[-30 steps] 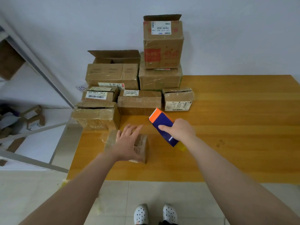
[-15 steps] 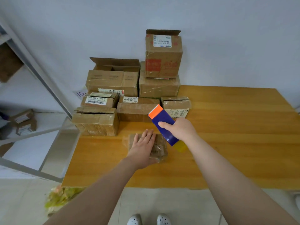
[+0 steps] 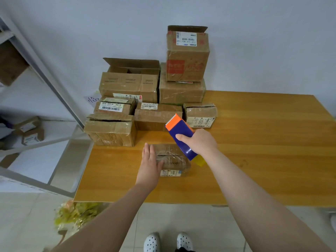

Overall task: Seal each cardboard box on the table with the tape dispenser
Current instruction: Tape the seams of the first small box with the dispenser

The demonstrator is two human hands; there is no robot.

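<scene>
Our left hand (image 3: 149,163) lies flat, fingers straight, on the small box (image 3: 171,159); our right hand (image 3: 199,141) grips the tape dispenser (image 3: 181,136) above it.

On my feed, the small box (image 3: 172,155) nearest me has faint print on its top that reads roughly "LINNARY". The start of the print is hidden under my left hand (image 3: 149,165). The white barcode label (image 3: 171,173) on its front face is too small to read. The tall box (image 3: 187,57) topping the stack bears a white shipping label (image 3: 185,39) with a line something like "159 139 A03 160". Below it is a red panel (image 3: 175,68) whose characters I cannot make out. A sticker (image 3: 111,106) on the flat box (image 3: 127,110) at the left shows "J6 106". A paper slip (image 3: 92,100) by the wall carries a handwritten character that I cannot read.
</scene>
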